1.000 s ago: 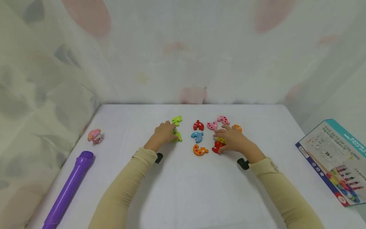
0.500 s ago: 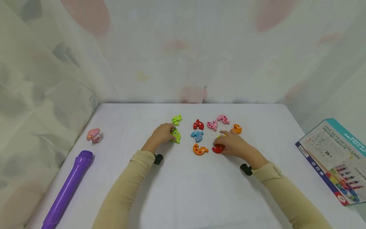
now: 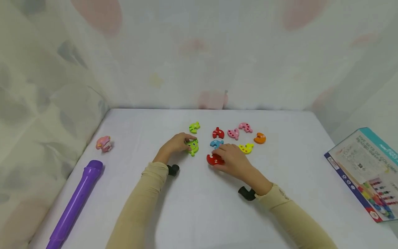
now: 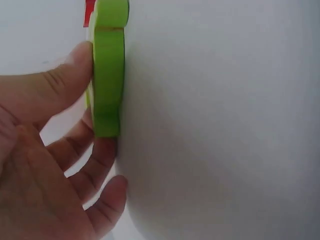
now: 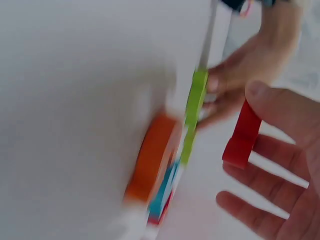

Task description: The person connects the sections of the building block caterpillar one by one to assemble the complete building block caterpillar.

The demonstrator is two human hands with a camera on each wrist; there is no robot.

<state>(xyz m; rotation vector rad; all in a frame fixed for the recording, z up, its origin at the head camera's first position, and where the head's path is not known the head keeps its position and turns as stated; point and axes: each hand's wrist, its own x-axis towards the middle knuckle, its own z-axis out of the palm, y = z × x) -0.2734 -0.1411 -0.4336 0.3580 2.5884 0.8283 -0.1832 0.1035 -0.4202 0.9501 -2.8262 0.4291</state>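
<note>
My left hand [image 3: 175, 146] pinches a green puzzle piece with a smiling face [image 3: 194, 148] at the table's middle left. In the left wrist view the thumb lies on one face of the green piece [image 4: 109, 75], fingers behind it. Between thumb and fingers, my right hand [image 3: 234, 160] holds a red puzzle piece marked 2 [image 3: 215, 159], raised off the table in the right wrist view. An orange piece [image 5: 152, 157] lies there on the table; in the head view it is hidden by the red piece and hand. A blue piece [image 3: 216, 144] is just beyond the right fingers.
Near the hands lie a striped lime piece [image 3: 194, 127], another red piece [image 3: 218, 133], two pink pieces [image 3: 233, 134], a yellow piece [image 3: 246, 148] and an orange 10 piece [image 3: 259, 138]. A pink figurine [image 3: 104, 143] and purple tube [image 3: 76, 204] are left, a box [image 3: 365, 173] right.
My right hand has picked up the red piece and carried it left, uncovering the yellow piece. The left hand has turned the green piece so its knob points toward me.
</note>
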